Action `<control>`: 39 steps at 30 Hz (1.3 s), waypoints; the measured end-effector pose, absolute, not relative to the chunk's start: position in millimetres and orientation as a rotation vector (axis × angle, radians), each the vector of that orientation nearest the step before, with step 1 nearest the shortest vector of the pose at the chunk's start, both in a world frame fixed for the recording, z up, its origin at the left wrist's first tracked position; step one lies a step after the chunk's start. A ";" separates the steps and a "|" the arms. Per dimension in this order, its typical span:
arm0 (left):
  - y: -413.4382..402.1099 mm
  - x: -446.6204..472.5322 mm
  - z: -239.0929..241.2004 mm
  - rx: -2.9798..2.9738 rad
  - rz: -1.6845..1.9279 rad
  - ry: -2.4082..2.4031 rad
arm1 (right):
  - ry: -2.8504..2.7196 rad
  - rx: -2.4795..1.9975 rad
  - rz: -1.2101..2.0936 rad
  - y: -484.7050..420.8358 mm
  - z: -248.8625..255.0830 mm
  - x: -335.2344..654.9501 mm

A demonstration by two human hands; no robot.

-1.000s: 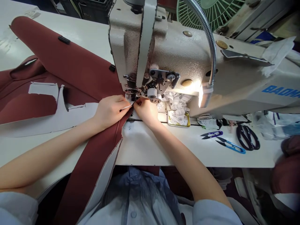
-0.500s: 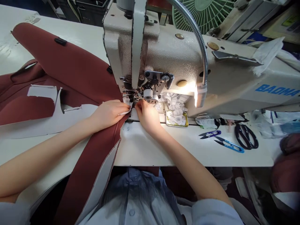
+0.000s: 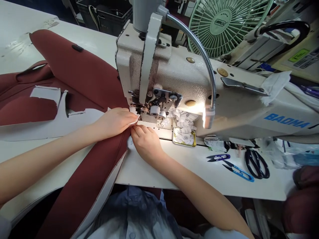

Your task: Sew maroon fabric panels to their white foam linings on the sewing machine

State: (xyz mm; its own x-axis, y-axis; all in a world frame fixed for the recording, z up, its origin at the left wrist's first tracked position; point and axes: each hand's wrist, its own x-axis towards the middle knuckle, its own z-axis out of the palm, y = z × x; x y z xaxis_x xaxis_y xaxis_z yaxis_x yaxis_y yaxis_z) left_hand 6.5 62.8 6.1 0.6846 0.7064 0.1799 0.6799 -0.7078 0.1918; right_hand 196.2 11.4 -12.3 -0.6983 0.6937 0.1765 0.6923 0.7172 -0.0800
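Observation:
A large maroon fabric piece [image 3: 84, 69] with white backing lies left of the sewing machine [image 3: 159, 66] and runs down over the table's front edge. My left hand [image 3: 116, 121] is closed on the fabric's edge, with a folded white bit showing at the fingertips, just in front of the needle area. Close beside it, my right hand [image 3: 147, 141] pinches the same fabric edge between thumb and fingers. The needle and presser foot are mostly hidden by machine parts and my fingers. A black clip [image 3: 77, 48] sits on the fabric's upper edge.
Right of my hands, a small tin [image 3: 184, 136] holds white scraps below a heap of white tape pieces [image 3: 185, 118]. Two thread snips [image 3: 238, 171] and black-handled scissors [image 3: 256, 164] lie farther right. A lit lamp [image 3: 208, 118] hangs near the machine; a green fan [image 3: 221, 25] stands behind.
My right hand has moved left and down from beside the needle area to the fabric edge. My left hand stays on the fabric. The camera view has tilted slightly.

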 end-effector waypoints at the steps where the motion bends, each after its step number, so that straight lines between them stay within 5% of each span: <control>1: 62.3 9.1 5.2 2.788 0.376 1.179 | -2.735 -1.115 0.008 12.1 -10.6 196.5; 23: 60.6 36.8 19.4 2.903 0.156 1.496 | -2.813 -0.974 0.029 16.7 -3.2 197.9; 33: 42.8 25.9 49.3 2.941 -0.241 1.290 | -2.941 -0.701 0.246 4.3 14.9 210.6; 39: 54.5 35.4 43.7 2.930 -0.075 1.330 | -2.959 -0.774 0.255 18.1 19.9 217.5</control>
